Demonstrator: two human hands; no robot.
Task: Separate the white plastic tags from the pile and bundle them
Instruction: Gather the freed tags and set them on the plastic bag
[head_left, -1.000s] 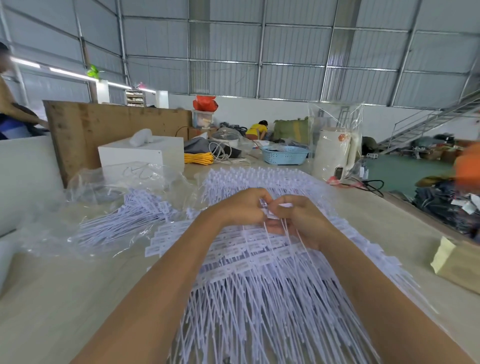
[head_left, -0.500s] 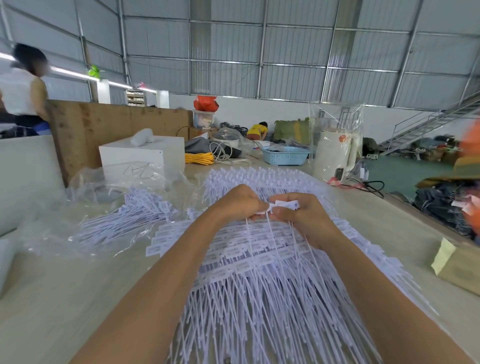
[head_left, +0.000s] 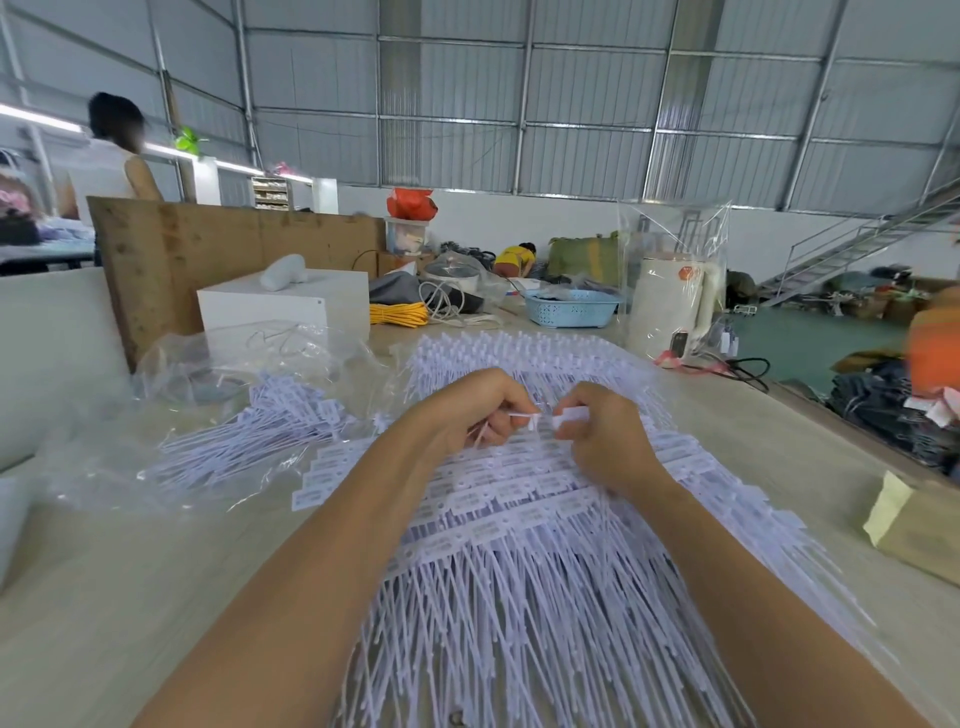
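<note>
White plastic tag crosswise, pinched between left hand and right hand.

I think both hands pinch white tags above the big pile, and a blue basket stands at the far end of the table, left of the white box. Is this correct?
One detail is wrong. In the head view the blue basket stands right of the white box, not left. The rest holds: the left hand and right hand pinch white tags above the big pile.

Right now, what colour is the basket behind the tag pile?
Light blue basket, perforated sides; head view.
</note>
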